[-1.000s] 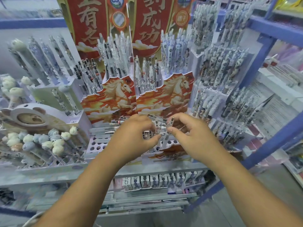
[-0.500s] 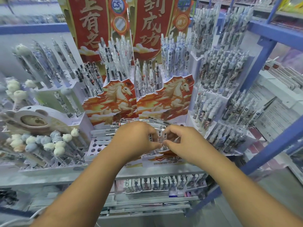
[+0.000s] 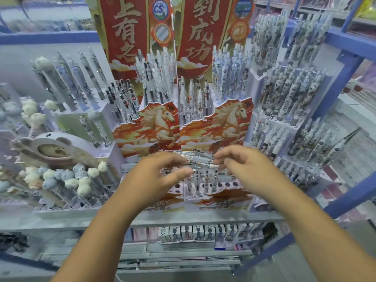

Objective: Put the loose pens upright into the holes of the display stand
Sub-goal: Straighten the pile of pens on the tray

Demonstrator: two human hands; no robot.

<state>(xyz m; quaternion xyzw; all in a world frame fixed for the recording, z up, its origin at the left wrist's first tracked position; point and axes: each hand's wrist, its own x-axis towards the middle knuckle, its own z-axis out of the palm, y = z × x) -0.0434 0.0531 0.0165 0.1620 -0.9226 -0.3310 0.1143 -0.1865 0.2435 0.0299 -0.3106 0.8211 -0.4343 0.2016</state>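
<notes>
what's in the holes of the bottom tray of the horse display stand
A few pens stand upright in the middle holes; several holes to their right are empty. The left hand covers most of the left side.

Red-orange display stand [image 3: 215, 127], white horse print; blue shelf frame [image 3: 345, 64]

Loose pens [image 3: 200, 159]: clear-barrelled, printed labels, lying roughly horizontal in a bundle at frame centre, blurred; count unclear. Display stand [image 3: 221, 197]: red and orange card with white horse art, stepped tiers. Front tier, centre of frame, has round holes; a few pens stand upright there, holes to the right empty.
</notes>
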